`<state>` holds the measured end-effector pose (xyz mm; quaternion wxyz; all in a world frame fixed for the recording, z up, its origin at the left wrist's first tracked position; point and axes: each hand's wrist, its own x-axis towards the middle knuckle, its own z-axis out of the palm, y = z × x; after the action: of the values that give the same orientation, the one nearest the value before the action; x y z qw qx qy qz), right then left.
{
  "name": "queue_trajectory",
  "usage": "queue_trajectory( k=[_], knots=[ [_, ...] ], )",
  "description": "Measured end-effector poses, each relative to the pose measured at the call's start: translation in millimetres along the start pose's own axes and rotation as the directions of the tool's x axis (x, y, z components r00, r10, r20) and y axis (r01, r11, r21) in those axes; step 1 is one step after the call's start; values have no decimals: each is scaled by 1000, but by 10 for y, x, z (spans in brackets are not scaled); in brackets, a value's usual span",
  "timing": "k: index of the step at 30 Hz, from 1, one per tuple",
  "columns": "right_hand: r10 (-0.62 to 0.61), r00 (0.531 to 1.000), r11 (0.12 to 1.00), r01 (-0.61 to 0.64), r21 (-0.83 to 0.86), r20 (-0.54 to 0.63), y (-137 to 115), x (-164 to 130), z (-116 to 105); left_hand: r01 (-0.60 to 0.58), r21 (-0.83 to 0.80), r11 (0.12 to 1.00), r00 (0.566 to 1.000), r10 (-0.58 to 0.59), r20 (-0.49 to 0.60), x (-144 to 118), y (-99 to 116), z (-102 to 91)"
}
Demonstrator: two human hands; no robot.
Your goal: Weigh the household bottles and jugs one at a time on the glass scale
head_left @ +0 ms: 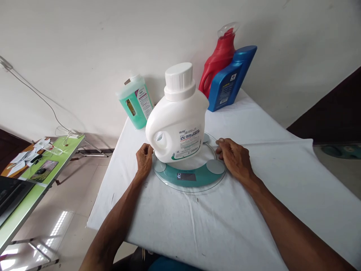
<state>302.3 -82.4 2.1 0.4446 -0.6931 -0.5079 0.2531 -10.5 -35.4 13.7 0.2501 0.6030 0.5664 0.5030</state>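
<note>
A large white detergent bottle (177, 120) with a ribbed white cap stands on a round glass bathroom scale (194, 180), a printed label facing me. The scale's small dark display (186, 177) is lit, but I cannot read its figures surely. My left hand (144, 160) is closed at the scale's left rim, close beside the bottle's handle; what its curled fingers grip, if anything, is hidden. At the right rim, my right hand (234, 156) has its thumb and fingers closed on the glass edge, apart from the bottle.
Behind the scale stand a green liquid bottle (137, 103), a red jug (220, 56) and a blue bottle (231, 81) near the wall. A white cloth (169, 214) covers the table. At left, a green table (63, 150) carries papers and a phone; a cable (50, 107) hangs along the wall.
</note>
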Motion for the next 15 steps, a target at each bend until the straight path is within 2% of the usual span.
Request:
queue_trajectory(
  k=[9, 15],
  knots=[
    [-66, 998, 998, 66, -3, -17, 74, 27, 15, -36, 12, 999, 999, 36, 6, -23, -12, 17],
    [-52, 999, 999, 52, 3, -1, 47, 7, -2, -22, 26, 999, 1000, 22, 6, -23, 12, 20]
  ],
)
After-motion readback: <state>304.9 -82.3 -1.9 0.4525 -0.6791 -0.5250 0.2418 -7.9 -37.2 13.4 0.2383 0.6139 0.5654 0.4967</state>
